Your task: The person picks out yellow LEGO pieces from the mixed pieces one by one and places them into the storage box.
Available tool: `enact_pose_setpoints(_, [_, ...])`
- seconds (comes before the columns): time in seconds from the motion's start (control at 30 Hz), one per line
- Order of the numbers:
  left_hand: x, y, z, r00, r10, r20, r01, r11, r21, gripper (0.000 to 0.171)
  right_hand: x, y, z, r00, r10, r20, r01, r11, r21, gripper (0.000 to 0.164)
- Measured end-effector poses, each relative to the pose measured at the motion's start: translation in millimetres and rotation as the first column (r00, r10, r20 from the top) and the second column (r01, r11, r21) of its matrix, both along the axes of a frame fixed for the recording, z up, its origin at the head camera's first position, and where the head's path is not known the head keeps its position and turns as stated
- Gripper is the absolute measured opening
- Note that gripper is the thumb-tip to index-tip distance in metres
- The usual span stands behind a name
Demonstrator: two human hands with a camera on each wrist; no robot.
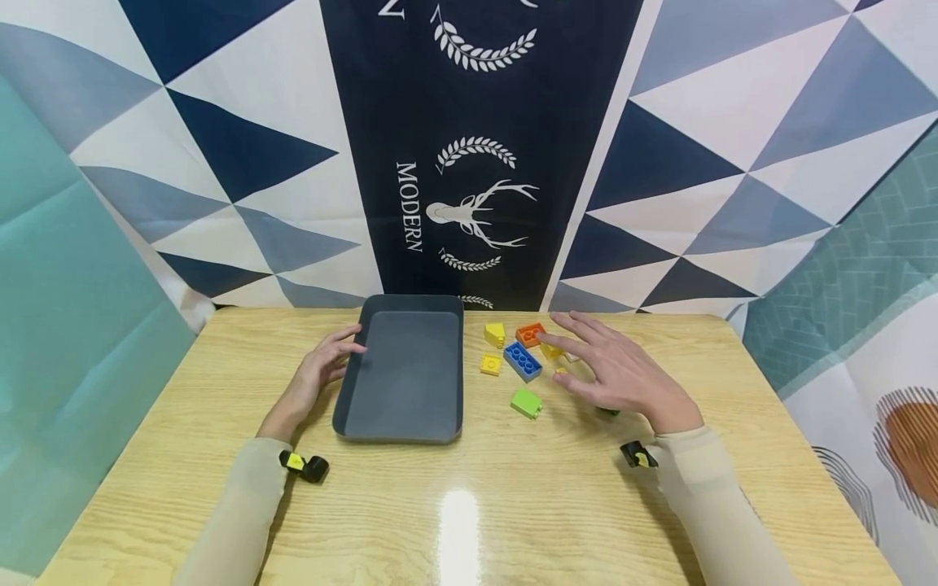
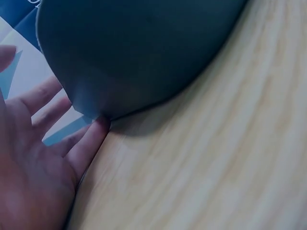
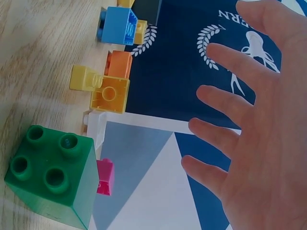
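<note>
My left hand rests at the left rim of a dark grey tray, its fingers loosely extended and touching the edge. In the left wrist view, the fingers of that hand lie by the tray's corner. Spread-fingered and holding nothing, my right hand hovers over toy building bricks. Around it lie a blue brick, an orange brick, a lime brick and several yellow ones. A green brick, largely hidden in the head view, shows clearly in the right wrist view.
Beyond the green brick are a pink brick and a whitish brick. The wooden table ends at a patterned cloth backdrop. Teal cloth hangs at the left, another patterned cloth at the right.
</note>
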State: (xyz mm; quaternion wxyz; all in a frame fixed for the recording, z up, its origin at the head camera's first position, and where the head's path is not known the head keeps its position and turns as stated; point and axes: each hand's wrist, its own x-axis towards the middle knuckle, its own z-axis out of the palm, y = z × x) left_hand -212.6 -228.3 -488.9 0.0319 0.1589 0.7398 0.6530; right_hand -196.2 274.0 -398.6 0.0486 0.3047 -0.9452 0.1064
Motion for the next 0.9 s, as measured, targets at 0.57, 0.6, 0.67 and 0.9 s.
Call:
enact_pose_setpoints(0.57, [-14.9,-16,-28.6,0.984,-0.062,-0.166,0.050,0.996,-0.074,0.054,-0.7,-1,-1.0,1.000,0.001,0.011,-0.001,1.000,-0.001,0.068])
enact_pose_setpoints(0.6, [-11.2,-13,-22.8,0.987,-0.053,-0.155,0.040,0.996,-0.086,0.054,-0.6,-1,-1.0,1.000,0.000,0.013,0.000,1.000,-0.002,0.068])
enact_pose_setpoints(0.67, [-7.1,-10,-16.9,0.987,-0.042,-0.154,0.027,0.995,-0.098,0.053,-0.4,-1,-1.0,1.000,-0.002,0.015,0.002,1.000,-0.001,0.068])
enact_pose_setpoints(0.9, [-4.3,-9,-14.4,0.977,-0.057,-0.204,0.043,0.996,-0.075,0.050,0.9,-1,0.8,1.000,-0.013,0.026,0.013,1.000,0.003,0.069])
